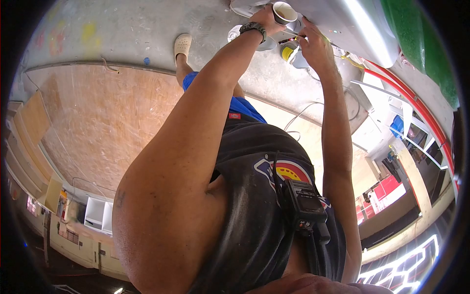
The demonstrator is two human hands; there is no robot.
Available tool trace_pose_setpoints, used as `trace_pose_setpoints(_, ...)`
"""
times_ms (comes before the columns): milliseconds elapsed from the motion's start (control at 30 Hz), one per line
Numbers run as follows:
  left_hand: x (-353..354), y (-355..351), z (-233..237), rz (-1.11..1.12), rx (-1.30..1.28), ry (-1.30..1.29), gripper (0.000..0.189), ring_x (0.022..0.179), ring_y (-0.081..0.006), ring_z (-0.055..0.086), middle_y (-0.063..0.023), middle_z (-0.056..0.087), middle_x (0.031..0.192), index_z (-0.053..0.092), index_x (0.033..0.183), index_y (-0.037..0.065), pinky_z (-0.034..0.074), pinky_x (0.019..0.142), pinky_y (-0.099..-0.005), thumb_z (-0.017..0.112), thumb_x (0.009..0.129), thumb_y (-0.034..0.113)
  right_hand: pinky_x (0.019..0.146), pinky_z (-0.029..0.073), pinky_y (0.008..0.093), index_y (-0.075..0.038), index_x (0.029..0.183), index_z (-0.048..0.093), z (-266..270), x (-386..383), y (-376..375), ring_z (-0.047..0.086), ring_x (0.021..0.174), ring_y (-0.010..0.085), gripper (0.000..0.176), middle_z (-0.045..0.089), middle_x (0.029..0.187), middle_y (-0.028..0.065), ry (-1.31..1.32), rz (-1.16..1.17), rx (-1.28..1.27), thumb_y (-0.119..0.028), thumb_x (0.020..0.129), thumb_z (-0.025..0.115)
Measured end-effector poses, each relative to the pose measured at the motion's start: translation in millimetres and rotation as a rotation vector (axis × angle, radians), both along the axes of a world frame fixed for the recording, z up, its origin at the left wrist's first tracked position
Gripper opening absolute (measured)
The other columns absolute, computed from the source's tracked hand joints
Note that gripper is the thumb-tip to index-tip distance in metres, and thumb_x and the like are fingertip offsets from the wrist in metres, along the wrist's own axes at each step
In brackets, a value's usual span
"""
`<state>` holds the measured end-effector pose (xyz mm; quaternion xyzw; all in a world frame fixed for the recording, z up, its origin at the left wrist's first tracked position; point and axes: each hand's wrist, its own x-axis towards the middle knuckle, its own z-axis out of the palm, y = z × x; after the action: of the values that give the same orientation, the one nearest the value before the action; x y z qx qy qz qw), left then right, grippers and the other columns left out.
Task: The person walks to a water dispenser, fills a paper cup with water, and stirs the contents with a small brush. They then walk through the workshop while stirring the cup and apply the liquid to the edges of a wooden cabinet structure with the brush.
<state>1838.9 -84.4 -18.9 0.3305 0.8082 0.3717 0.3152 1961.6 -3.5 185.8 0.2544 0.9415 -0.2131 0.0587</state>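
Note:
A paper cup [284, 13] with a dark band and pale inside is gripped in my left hand [267, 20], which wears a dark woven bracelet [254, 29]. My right hand [316, 45] is closed around a thin, stick-like tool, with its index finger stretched toward a glossy grey-white curved surface [360, 29]. What the tool is I cannot make out. Both hands are close together beside the lower edge of that surface. Below them on the floor stands a container with a yellow label [288, 53].
Green material [416, 44] lies beyond the curved surface. A red tube or pipe [416, 98] runs along the right. Cables [313, 105] trail over the floor near a large wooden board [103, 127]. A black radio [304, 203] hangs on my chest.

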Motion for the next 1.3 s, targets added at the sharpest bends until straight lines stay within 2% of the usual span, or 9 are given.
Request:
trace_pose_setpoints(100,0,-1,4,0.0,-0.026,-0.001,0.088,0.116,-0.0355,0.069,-0.0217,0.071,0.123,0.056,0.131,0.002,0.056,0.1,-0.0436,0.091,0.066,0.049,0.09,0.055,0.0445,-0.002,0.095,0.068,0,0,-1,0.071,0.103,0.0372,0.011,0.059,0.148,0.0131,0.003,0.0,0.0,-0.012,0.091,0.066)
trace_pose_setpoints(200,1,-2,2,0.008,-0.036,0.011,0.089,0.115,-0.0354,0.069,-0.0214,0.071,0.123,0.055,0.132,0.002,0.056,0.1,-0.0433,0.091,0.066,0.05,0.094,0.056,0.0446,-0.005,0.1,0.069,3,-1,0,0.069,0.114,0.0353,0.012,0.058,0.148,0.0118,-0.056,-0.008,-0.011,-0.012,0.091,0.066)
trace_pose_setpoints(567,4,-1,-4,0.015,-0.063,0.027,0.086,0.113,-0.0352,0.07,-0.02,0.072,0.122,0.055,0.133,0.004,0.056,0.099,-0.0434,0.09,0.069,0.049,0.093,0.056,0.0444,-0.004,0.096,0.07,2,-1,-1,0.07,0.111,0.0347,0.009,0.059,0.148,0.0128,-0.026,-0.002,-0.004,-0.011,0.091,0.067)
trace_pose_setpoints(667,2,-1,-5,0.039,0.052,0.05,0.081,0.113,-0.0348,0.07,-0.019,0.072,0.123,0.057,0.132,0.006,0.056,0.099,-0.0437,0.089,0.07,0.047,0.092,0.057,0.0445,-0.005,0.095,0.07,2,-1,-1,0.07,0.11,0.0347,0.008,0.059,0.147,0.0128,-0.032,-0.005,-0.005,-0.011,0.091,0.067)
trace_pose_setpoints(767,-1,-2,0,0.035,0.062,0.033,0.077,0.114,-0.0344,0.069,-0.0182,0.072,0.123,0.059,0.131,0.008,0.056,0.099,-0.0437,0.089,0.071,0.045,0.092,0.057,0.0444,-0.005,0.095,0.069,2,-1,-1,0.071,0.109,0.0346,0.008,0.059,0.147,0.0129,-0.034,0.0,0.006,-0.011,0.091,0.067)
trace_pose_setpoints(967,-4,-2,11,0.01,0.006,0.013,0.077,0.114,-0.0342,0.069,-0.0185,0.072,0.122,0.059,0.131,0.006,0.056,0.1,-0.043,0.089,0.07,0.045,0.092,0.057,0.0442,-0.005,0.095,0.069,1,-2,-2,0.071,0.109,0.0348,0.008,0.06,0.146,0.0129,-0.004,0.016,0.022,-0.011,0.09,0.067)
trace_pose_setpoints(1167,0,0,1,0.05,-0.02,0.052,0.076,0.115,-0.0335,0.069,-0.0189,0.071,0.123,0.061,0.129,0.007,0.056,0.101,-0.0429,0.089,0.07,0.045,0.092,0.057,0.044,-0.004,0.096,0.07,1,-1,-2,0.071,0.109,0.0347,0.009,0.06,0.146,0.0126,0.003,0.018,0.027,-0.011,0.09,0.068)
trace_pose_setpoints(1300,-3,-1,7,0.031,0.053,0.033,0.075,0.115,-0.0334,0.069,-0.0187,0.071,0.124,0.061,0.128,0.006,0.056,0.101,-0.0428,0.09,0.069,0.043,0.094,0.056,0.0442,-0.004,0.097,0.07,2,-1,-2,0.071,0.11,0.0346,0.011,0.06,0.147,0.0122,-0.033,-0.002,0.01,-0.013,0.091,0.067)
